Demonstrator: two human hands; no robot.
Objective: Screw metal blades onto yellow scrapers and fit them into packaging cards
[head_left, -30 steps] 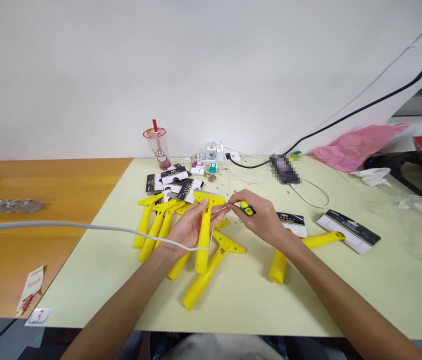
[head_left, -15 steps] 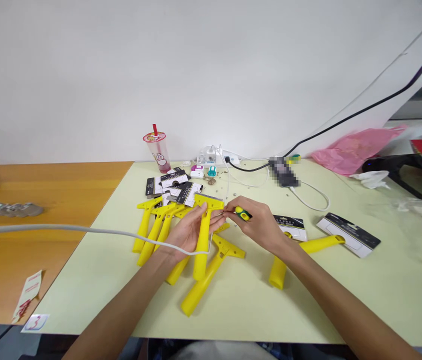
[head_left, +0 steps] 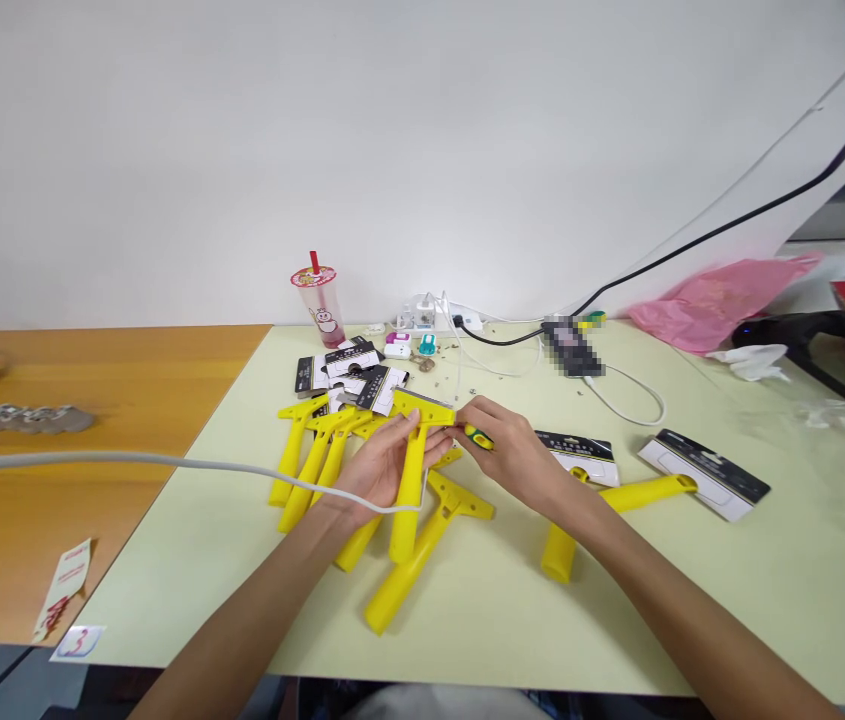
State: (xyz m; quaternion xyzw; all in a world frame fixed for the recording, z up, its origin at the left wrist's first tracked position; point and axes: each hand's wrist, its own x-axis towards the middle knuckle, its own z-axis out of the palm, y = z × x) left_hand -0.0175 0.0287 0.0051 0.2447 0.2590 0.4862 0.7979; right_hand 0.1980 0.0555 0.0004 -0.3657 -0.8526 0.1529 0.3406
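Observation:
My left hand [head_left: 375,468] is closed around a yellow scraper [head_left: 410,490], its wide head at the top and its handle hanging toward me. In my right hand [head_left: 510,452] is a small screwdriver [head_left: 478,437] with a yellow and green handle, mostly covered by the fingers. Its tip, hidden by the fingertips, is close to the right end of the scraper head. Below lies another yellow scraper [head_left: 422,540], and several more [head_left: 309,470] rest left of my left hand. Black and white blade packets [head_left: 383,388] are piled behind them.
A cup with a red straw [head_left: 321,305] stands near the wall beside a power strip [head_left: 429,316]. A phone [head_left: 572,347] lies with its white cable to the right. Yellow handles [head_left: 647,493] and packets [head_left: 707,473] lie right. A grey cable [head_left: 242,467] crosses my left wrist.
The view has shifted slightly. My right hand has turned a little around the screwdriver, so less of its handle shows. My left hand still holds the scraper in about the same place.

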